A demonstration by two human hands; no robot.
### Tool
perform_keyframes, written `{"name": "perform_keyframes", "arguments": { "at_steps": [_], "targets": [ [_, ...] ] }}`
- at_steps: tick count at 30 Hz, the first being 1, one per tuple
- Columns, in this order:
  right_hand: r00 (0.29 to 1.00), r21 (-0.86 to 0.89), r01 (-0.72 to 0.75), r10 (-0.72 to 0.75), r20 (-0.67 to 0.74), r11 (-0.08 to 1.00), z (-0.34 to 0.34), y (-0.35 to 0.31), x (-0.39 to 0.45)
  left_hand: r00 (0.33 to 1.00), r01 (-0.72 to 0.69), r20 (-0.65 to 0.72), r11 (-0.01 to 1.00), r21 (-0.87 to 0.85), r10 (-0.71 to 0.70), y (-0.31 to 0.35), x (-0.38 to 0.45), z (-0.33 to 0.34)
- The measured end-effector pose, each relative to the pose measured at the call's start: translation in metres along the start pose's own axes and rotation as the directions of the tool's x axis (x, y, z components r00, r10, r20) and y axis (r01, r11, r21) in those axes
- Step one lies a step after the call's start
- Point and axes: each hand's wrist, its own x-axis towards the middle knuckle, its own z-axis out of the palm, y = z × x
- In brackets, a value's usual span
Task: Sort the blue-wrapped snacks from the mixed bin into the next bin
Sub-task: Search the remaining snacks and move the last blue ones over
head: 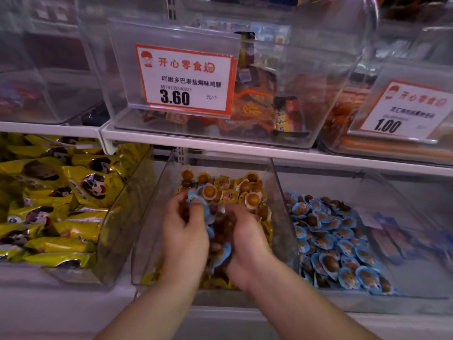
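Down in the middle clear bin (157, 217), both hands are buried among the small round snack packs. The left hand (183, 231) has its fingers curled, pinching a blue-wrapped snack (196, 198) at the fingertips, with more blue wrappers showing along the edge of its palm. The right hand (247, 241) sits just beside it, fingers curled down into the pile and gripping a cluster of packs; a blue wrapper (224, 256) pokes out near the heel of that hand. Between the two hands lies a heap of brown snacks. Farther back in this mixed bin are yellow-wrapped snacks (252, 200), mostly along the rear.

To the right, the next bin (416, 266) holds a dense layer of blue-wrapped packs (331, 241), gathered against its left wall. To the left, another clear bin is filled with yellow bags (61, 204) bearing a cartoon face. Above, a white shelf (196, 141) carries clear bins with red-bordered price tags, one reading 3.60 (175, 97) and another 1.00 (387, 125).
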Motion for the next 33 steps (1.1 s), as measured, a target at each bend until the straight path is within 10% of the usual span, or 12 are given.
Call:
{"name": "perform_keyframes", "arguments": {
  "at_steps": [8, 16, 24, 28, 33],
  "targets": [
    [0.976, -0.018, 0.215, -0.216, -0.034, 0.976, -0.01, -0.01, -0.018, 0.946, -0.295, 0.136, 0.955, -0.018, 0.295, 0.014, -0.024, 0.031],
    [0.829, -0.382, 0.495, -0.556, -0.061, 0.78, -0.012, 0.004, -0.032, 0.989, -0.141, 0.02, 0.968, -0.207, 0.148, 0.014, -0.02, 0.042],
    [0.819, -0.274, 0.533, -0.569, -0.069, 0.801, -0.045, -0.09, -0.035, 0.838, -0.298, 0.433, 0.943, -0.15, 0.333, 0.018, -0.032, 0.027],
    [0.621, -0.765, 0.493, -0.783, -0.022, 0.413, -0.095, -0.105, -0.035, 0.8, -0.426, 0.546, 0.877, 0.223, 0.25, 0.006, -0.002, -0.007],
    [0.858, -0.965, 0.198, -0.506, 0.087, 0.171, -0.122, -0.094, -0.029, 0.752, -0.507, 0.659, 0.667, 0.546, 0.033, -0.007, 0.025, -0.043]
  ]
}}
